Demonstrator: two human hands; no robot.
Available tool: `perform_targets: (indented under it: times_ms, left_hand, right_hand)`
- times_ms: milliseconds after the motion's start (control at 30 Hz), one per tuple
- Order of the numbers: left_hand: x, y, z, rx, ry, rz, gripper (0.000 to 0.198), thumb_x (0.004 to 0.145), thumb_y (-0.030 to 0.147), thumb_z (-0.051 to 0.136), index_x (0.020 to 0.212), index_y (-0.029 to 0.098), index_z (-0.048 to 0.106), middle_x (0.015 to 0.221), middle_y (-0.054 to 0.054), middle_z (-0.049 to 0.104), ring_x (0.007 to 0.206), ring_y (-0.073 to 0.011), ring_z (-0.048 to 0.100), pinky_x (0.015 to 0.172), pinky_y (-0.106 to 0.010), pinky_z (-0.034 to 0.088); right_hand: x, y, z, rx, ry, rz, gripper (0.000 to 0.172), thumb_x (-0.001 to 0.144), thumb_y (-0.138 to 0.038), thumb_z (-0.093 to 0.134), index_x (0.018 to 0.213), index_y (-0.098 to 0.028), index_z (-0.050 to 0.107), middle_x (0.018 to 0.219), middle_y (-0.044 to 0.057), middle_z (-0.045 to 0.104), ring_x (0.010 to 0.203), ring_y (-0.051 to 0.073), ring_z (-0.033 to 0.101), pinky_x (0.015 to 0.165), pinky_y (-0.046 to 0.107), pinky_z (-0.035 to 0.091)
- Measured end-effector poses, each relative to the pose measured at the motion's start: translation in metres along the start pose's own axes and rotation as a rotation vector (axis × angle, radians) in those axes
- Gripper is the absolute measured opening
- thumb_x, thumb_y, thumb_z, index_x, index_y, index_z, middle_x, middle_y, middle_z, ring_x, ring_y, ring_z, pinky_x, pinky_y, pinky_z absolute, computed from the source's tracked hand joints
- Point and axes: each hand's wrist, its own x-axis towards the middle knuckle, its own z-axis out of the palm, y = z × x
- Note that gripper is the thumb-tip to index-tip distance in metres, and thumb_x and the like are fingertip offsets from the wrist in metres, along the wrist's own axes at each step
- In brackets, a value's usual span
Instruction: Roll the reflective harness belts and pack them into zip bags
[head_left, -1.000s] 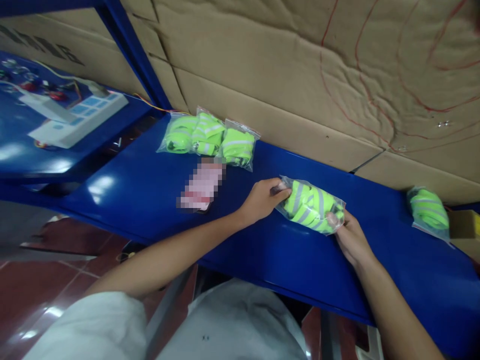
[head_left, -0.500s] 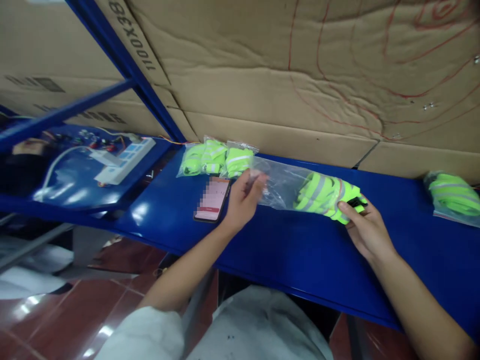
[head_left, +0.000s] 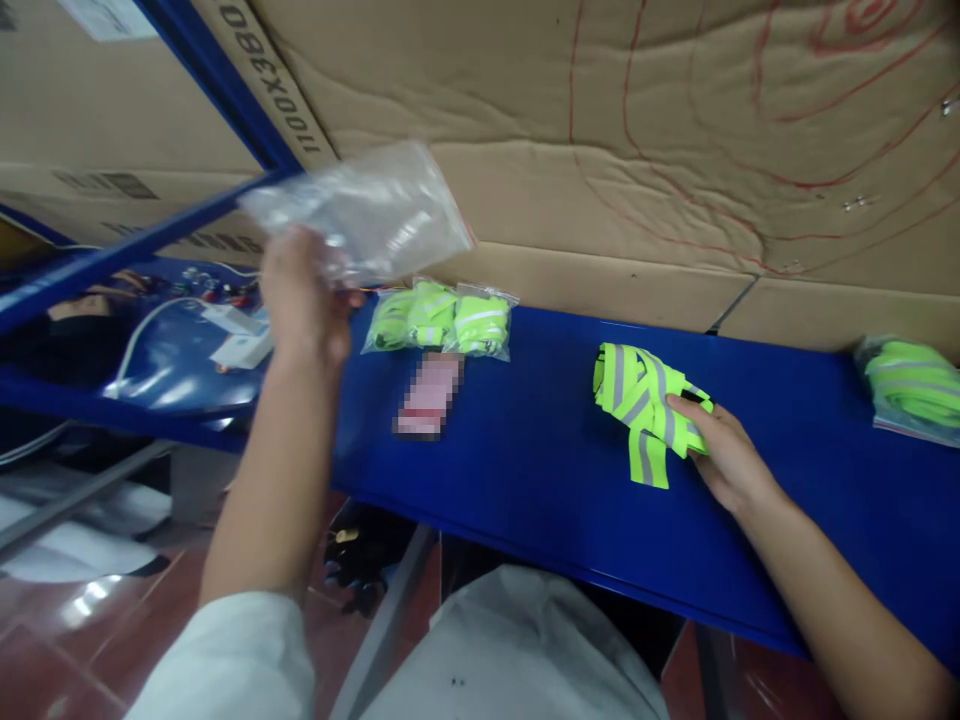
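Note:
A clear plastic zip bag (head_left: 397, 215) is gripped in my left hand (head_left: 304, 300), raised at the left and blurred by motion; nothing shows inside it. My right hand (head_left: 724, 450) is closed on the edge of a folded bundle of neon-yellow reflective straps (head_left: 637, 395), with grey stripes and a black piece near my thumb. One strap end hangs loose from the bundle toward me. Below the raised bag, several bagged neon-yellow bundles (head_left: 442, 320) lie side by side at the back of the blue table (head_left: 525, 450). In front of them is a phone (head_left: 429, 395), its screen pixelated.
Another bagged neon bundle (head_left: 911, 385) lies at the far right. Cardboard (head_left: 525, 180) with red curved lines stands behind the table. A blue frame bar (head_left: 135, 240) crosses the left side, with a white power strip (head_left: 244, 345) and cables beyond it.
The bag has come off the strap bundle, and my left hand has swung it up and left. My right hand stays nearly in place with the bundle, where a strap end now hangs down.

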Motion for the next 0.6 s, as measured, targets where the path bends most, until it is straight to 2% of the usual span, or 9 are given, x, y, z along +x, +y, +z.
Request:
perform_targets:
  times_ms: [67,133,233,300,333,400,500,533,600]
  left_hand:
    - [0.011,-0.026,0.005,0.109,-0.07,-0.105,0.028,0.103,0.045,0.057,0.095,0.019,0.051,0.071,0.003,0.052,0.059,-0.0088,0.043,0.054,-0.025,0.024]
    - [0.024,-0.049,0.015,0.195,-0.08,-0.128,0.04,0.095,0.057,0.068,0.103,0.022,0.05,0.072,0.005,0.048,0.064,-0.0089,0.042,0.06,-0.025,0.028]
    - [0.045,-0.073,0.031,0.247,-0.029,-0.136,0.043,0.097,0.051,0.069,0.121,0.027,0.042,0.073,0.008,0.044,0.068,-0.0081,0.039,0.066,-0.025,0.031]
    - [0.055,-0.083,0.038,0.257,-0.038,-0.149,0.045,0.097,0.052,0.069,0.123,0.026,0.041,0.076,0.007,0.046,0.073,-0.0097,0.044,0.071,-0.027,0.038]
    - [0.059,-0.087,0.04,0.276,-0.064,-0.12,0.046,0.096,0.053,0.07,0.122,0.025,0.043,0.079,0.005,0.047,0.078,-0.0116,0.048,0.076,-0.029,0.042]
    - [0.062,-0.094,0.037,0.349,-0.116,0.04,0.051,0.089,0.055,0.077,0.117,0.023,0.05,0.092,0.0,0.051,0.097,-0.0167,0.054,0.094,-0.036,0.045]
    - [0.06,-0.099,0.022,0.523,-0.189,0.307,0.061,0.08,0.06,0.083,0.118,0.02,0.058,0.127,-0.007,0.05,0.132,-0.023,0.041,0.121,-0.044,0.028]
    - [0.059,-0.097,0.016,0.572,-0.229,0.341,0.065,0.079,0.063,0.083,0.12,0.019,0.059,0.137,-0.009,0.046,0.137,-0.0243,0.036,0.124,-0.047,0.023]
    - [0.056,-0.09,0.008,0.624,-0.317,0.364,0.069,0.077,0.065,0.083,0.122,0.018,0.061,0.145,-0.011,0.042,0.139,-0.0267,0.035,0.124,-0.049,0.021]
  right_hand:
    - [0.003,0.003,0.0,-0.032,0.01,-0.039,0.051,0.07,-0.041,0.092,0.115,-0.023,0.076,0.109,0.005,0.08,0.094,0.024,0.077,0.074,0.028,0.063]
    - [0.007,0.006,-0.001,-0.065,0.025,-0.081,0.052,0.071,-0.042,0.091,0.116,-0.022,0.076,0.111,0.006,0.079,0.097,0.025,0.077,0.081,0.03,0.064]
    - [0.011,0.01,-0.002,-0.106,0.042,-0.138,0.051,0.074,-0.044,0.089,0.118,-0.02,0.076,0.11,0.008,0.08,0.096,0.028,0.078,0.085,0.036,0.065]
    - [0.014,0.013,-0.003,-0.14,0.04,-0.173,0.05,0.077,-0.045,0.087,0.118,-0.02,0.076,0.11,0.008,0.08,0.096,0.029,0.078,0.085,0.038,0.065]
    - [0.014,0.014,-0.003,-0.16,0.037,-0.185,0.05,0.077,-0.045,0.086,0.119,-0.02,0.075,0.11,0.008,0.08,0.097,0.029,0.078,0.086,0.038,0.065]
    - [0.016,0.016,-0.004,-0.192,0.041,-0.195,0.051,0.077,-0.046,0.087,0.12,-0.02,0.075,0.113,0.008,0.079,0.099,0.029,0.077,0.088,0.038,0.065]
    - [0.017,0.019,-0.003,-0.206,0.06,-0.185,0.053,0.074,-0.047,0.089,0.119,-0.021,0.076,0.116,0.007,0.078,0.1,0.028,0.077,0.089,0.036,0.065]
    - [0.018,0.019,-0.003,-0.203,0.065,-0.179,0.054,0.073,-0.048,0.089,0.118,-0.021,0.076,0.115,0.007,0.079,0.1,0.028,0.077,0.089,0.037,0.065]
    - [0.017,0.019,-0.002,-0.198,0.066,-0.169,0.054,0.073,-0.049,0.089,0.118,-0.021,0.076,0.112,0.007,0.079,0.098,0.028,0.077,0.088,0.037,0.065]
